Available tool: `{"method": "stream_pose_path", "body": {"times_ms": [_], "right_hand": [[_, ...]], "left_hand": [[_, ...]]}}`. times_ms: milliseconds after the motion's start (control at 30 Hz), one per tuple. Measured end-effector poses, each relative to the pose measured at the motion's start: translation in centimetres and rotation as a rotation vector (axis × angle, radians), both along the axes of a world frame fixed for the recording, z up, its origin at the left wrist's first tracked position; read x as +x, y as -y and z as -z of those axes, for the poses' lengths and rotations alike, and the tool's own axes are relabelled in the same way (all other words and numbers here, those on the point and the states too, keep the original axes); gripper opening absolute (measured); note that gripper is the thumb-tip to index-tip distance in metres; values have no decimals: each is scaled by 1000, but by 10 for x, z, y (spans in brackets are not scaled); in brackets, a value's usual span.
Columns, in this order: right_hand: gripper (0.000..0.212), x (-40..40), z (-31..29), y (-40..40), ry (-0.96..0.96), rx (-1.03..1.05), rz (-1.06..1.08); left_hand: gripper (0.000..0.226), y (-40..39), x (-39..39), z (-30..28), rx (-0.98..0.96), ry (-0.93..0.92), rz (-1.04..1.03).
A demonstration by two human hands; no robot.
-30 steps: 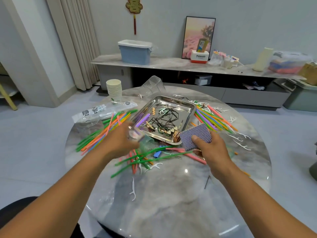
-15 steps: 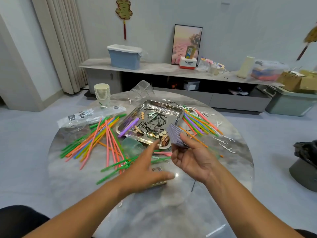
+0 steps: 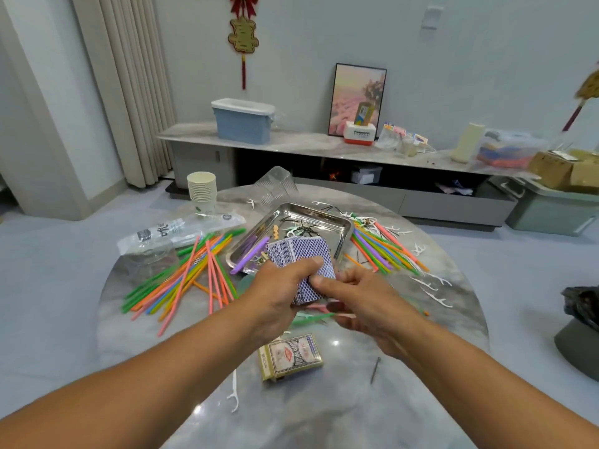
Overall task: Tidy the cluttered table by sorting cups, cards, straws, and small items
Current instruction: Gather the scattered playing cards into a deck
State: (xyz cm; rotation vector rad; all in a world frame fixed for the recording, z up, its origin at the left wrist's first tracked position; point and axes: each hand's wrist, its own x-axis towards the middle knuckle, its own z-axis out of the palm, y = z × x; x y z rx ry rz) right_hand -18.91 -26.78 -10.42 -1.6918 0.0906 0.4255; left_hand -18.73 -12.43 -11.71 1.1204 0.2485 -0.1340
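Box [image 3: 359, 133] (red-and-white) marked "Panasonic"

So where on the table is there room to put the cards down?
Bare marble lies near the table's front edge, between the card box and the floss pick, and right of the box. Crowded: straws at left, tray behind.

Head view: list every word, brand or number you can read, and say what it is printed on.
"Panasonic": white and red box on the sideboard.
Card box on the marble table: print too blurred to read.
Clear plastic sleeve: dark characters, unreadable.
Red wall ornament: gold character, unclear.
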Motion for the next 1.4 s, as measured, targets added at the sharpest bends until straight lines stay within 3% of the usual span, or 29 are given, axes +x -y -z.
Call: {"method": "stream_pose_path", "body": {"times_ms": [67,200,367,500,567,667,767,867,1000,1100,1200,1267,1400], "right_hand": [[29,5,-1,4,70,8,-39],[20,9,20,5,31,40,-29],[21,24,37,5,-13,100,84],[20,32,40,4,121,102,240],[24,32,43,1,405,-97,258],[19,23,53,-9,761,-532,39],[19,15,62,-16,861,-675,-196],[34,12,60,-18,739,-525,-171],[26,24,56,-12,422,-172,52],[46,33,56,-6,247,17,155],[29,35,53,-3,99,128,191],[19,35,54,-1,-14,147,150],[21,35,56,1,-103,211,144]], "left_hand": [[31,-1,-1,-4,9,-44,44],[34,-6,-8,9,-14,-124,67],[21,-13,-5,16,-217,-224,38],[23,-17,2,23,-143,-227,-36],[25,-16,5,29,-102,-248,-91],[28,-11,6,32,-84,-268,-103],[23,-10,5,33,-69,-251,-74],[24,-17,5,33,-62,-229,-59],[25,-21,6,30,-82,-217,1],[28,-22,6,29,-192,-237,31],[25,-21,7,29,-252,-230,65],[32,-18,9,34,-187,-203,67],[31,-14,8,35,-37,-167,43]]}}
